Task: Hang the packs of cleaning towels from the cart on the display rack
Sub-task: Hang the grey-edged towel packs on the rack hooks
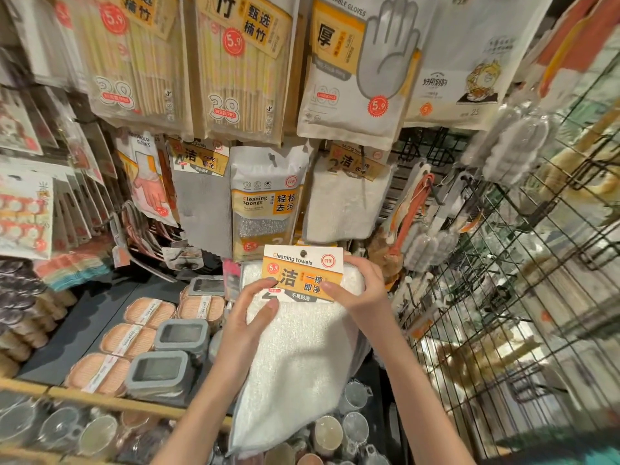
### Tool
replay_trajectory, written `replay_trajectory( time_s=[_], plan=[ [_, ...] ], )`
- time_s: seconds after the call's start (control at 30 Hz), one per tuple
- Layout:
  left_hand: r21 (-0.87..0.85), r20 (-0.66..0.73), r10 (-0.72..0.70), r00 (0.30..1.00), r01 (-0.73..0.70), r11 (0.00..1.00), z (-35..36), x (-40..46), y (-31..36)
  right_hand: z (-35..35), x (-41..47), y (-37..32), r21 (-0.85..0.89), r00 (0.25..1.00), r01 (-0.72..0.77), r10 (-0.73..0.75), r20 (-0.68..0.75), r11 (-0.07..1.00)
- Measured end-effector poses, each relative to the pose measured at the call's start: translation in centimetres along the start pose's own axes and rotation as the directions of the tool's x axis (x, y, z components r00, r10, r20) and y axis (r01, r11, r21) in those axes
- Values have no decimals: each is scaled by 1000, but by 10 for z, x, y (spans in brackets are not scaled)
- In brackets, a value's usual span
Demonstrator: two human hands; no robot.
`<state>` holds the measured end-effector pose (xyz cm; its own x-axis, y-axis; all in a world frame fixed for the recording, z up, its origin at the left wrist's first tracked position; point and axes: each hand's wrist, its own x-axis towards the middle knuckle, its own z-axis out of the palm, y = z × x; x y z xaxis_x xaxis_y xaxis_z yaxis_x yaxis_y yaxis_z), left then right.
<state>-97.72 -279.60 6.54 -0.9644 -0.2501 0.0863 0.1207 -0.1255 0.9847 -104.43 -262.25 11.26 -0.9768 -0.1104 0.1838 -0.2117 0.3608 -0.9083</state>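
Racks (523, 263) of black wire are filling the right side, and a big wall of hanging packs is covering the top and middle. Two chopstick packs (241, 65) are hanging up high, next to a pack of throw-away gloves (349, 72) with a grey hand drawn on it. Under them, a grey towel pack (201, 196), a cleaning sponge pack (265, 203) and a white towel pack (345, 199) are hanging side by side. A person is holding up one pack of cleaning towels (302, 347) in the middle, just below the sponge pack and in front of the wall. This pack is a long white fluffy cloth with an orange and white card (302, 273) on top, and the card is showing a small round hole near its top edge. The left hand (251, 313) is pinching the left side of the card between thumb and fingers. The right hand (362, 290) is gripping the right side of the card, with its fingers curling behind it. Orange sponges (134, 340) and grey boxes (167, 374) are sitting on a dark shelf at the lower left.
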Motion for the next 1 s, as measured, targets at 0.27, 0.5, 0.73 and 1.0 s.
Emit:
replay_trajectory(
  time_s=[0.27, 0.5, 0.73, 1.0],
  plan=[
    [-48, 49, -26, 998, 28, 998, 0, -3, 4, -5, -6, -2, 156, 999, -35, 40, -29, 987],
    [36, 49, -10, 999, 8, 999, -2, -5, 7, -11, -4, 3, 233, 1000, -30, 27, 14, 972],
    [4, 64, -2, 998, 2, 1000, -4, -4, 5, -17, -2, 8, 270, 999, -32, 24, 34, 962],
    [40, 62, -44, 997, 42, 998, -5, 0, 5, -26, 2, 9, 351, 999, -43, 38, 20, 936]
  ],
)
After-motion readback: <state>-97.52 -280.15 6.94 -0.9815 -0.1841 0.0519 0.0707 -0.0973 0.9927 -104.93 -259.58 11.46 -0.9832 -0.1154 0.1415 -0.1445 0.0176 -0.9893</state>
